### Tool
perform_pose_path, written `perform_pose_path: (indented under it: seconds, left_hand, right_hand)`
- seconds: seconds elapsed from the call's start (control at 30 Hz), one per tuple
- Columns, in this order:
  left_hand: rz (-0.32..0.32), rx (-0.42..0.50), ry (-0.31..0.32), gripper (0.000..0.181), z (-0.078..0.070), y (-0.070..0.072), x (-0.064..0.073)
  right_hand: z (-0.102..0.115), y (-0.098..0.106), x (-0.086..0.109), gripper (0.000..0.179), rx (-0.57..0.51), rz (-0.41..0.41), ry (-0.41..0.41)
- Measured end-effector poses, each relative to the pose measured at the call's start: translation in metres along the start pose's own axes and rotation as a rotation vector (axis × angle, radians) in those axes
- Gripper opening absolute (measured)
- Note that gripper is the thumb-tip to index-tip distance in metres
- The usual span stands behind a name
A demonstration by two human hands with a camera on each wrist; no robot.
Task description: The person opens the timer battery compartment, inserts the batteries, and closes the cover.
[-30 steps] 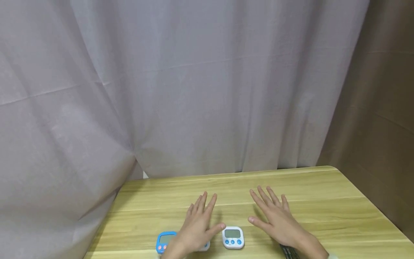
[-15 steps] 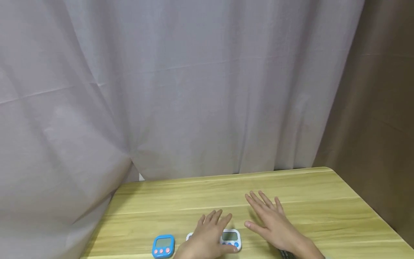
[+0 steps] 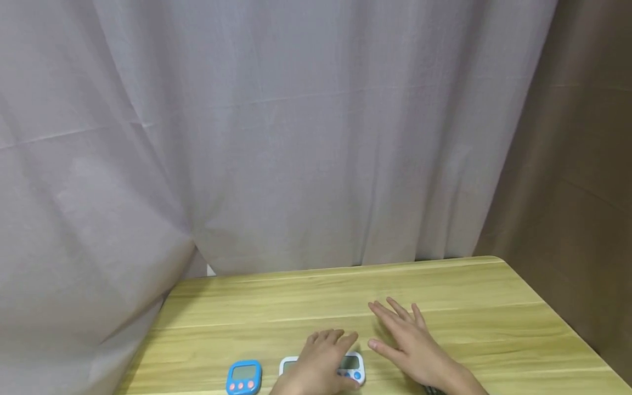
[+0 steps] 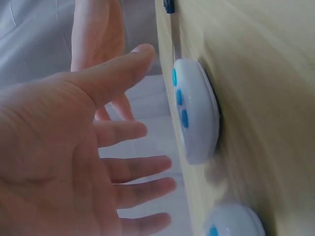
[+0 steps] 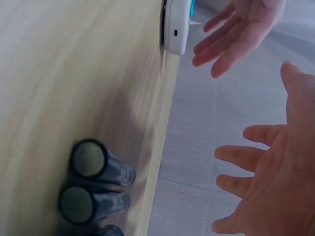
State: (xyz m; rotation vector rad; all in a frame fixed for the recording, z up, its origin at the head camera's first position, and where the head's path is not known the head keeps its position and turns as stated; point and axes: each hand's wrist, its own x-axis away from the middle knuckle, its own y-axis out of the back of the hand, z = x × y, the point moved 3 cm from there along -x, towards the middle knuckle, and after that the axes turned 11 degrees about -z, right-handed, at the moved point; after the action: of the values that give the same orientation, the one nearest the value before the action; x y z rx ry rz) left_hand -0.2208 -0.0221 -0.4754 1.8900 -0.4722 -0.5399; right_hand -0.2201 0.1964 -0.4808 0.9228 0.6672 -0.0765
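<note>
My left hand (image 3: 318,365) hovers over two white digital timers with blue buttons, its fingers spread and nothing held. The right white timer (image 3: 354,362) shows past the thumb; the left white timer (image 3: 287,362) is mostly hidden behind the hand. In the left wrist view, a gap separates the palm from the nearer white timer (image 4: 199,118). To the right, my right hand (image 3: 415,351) is raised over the table with fingers extended, holding nothing. Beneath it lie several dark cylinders (image 5: 88,158) with pale round ends, nearly hidden in the head view.
A blue timer (image 3: 244,377) with pink buttons lies left of the white ones. All rest on a wood-grain table (image 3: 237,307), whose far edge meets a grey curtain (image 3: 296,164). A brown curtain (image 3: 568,219) hangs along the right side.
My left hand has moved right and nearer to me, from between the timers to over the white ones, uncovering the blue timer. The right hand has shifted slightly left; the view has drifted a little.
</note>
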Motion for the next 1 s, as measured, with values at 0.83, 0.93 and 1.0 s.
perform_pose_path:
  seconds: [0.83, 0.93, 1.0]
  left_hand:
    - [0.062, -0.115, -0.056, 0.082, -0.014, -0.017, -0.01]
    - [0.063, -0.132, -0.056, 0.08, -0.012, -0.02, -0.011]
    - [0.063, -0.15, -0.056, 0.078, -0.012, -0.022, -0.012]
  right_hand:
    - [0.003, -0.005, 0.005, 0.07, -0.159, 0.234, -0.075]
    - [0.003, -0.005, 0.004, 0.07, -0.174, 0.247, -0.089]
    - [0.003, -0.005, 0.004, 0.07, -0.173, 0.252, -0.096]
